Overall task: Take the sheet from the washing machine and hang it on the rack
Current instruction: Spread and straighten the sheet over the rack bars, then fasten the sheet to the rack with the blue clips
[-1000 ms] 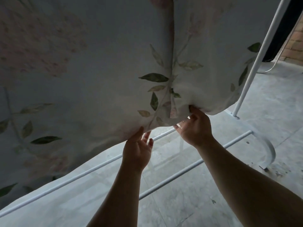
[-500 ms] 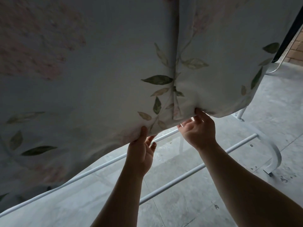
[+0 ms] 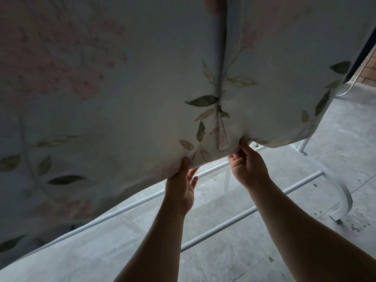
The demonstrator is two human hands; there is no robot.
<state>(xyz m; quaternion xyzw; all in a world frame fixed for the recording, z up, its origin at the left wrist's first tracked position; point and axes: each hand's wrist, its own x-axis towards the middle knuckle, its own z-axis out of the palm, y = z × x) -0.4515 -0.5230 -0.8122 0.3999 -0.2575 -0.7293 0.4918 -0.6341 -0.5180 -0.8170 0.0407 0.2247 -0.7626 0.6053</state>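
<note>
A pale sheet (image 3: 126,94) printed with green leaves and pink flowers hangs over the white metal rack (image 3: 250,210) and fills the upper part of the view. Its lower hem sags just above the rack's low bars. My left hand (image 3: 181,188) pinches the hem from below, thumb on the near side. My right hand (image 3: 248,165) grips the hem a short way to the right, under a vertical fold in the cloth. The top of the rack is hidden behind the sheet.
Two white horizontal bars of the rack run across the grey concrete floor (image 3: 234,251) below my arms. A curved white foot (image 3: 343,198) of the rack stands at the right. A brick wall (image 3: 369,72) and a dark edge show at the far right.
The sheet has spread further right and now covers the rack's upright leg. Both hands have stayed on the hem and shifted slightly right and down in view.
</note>
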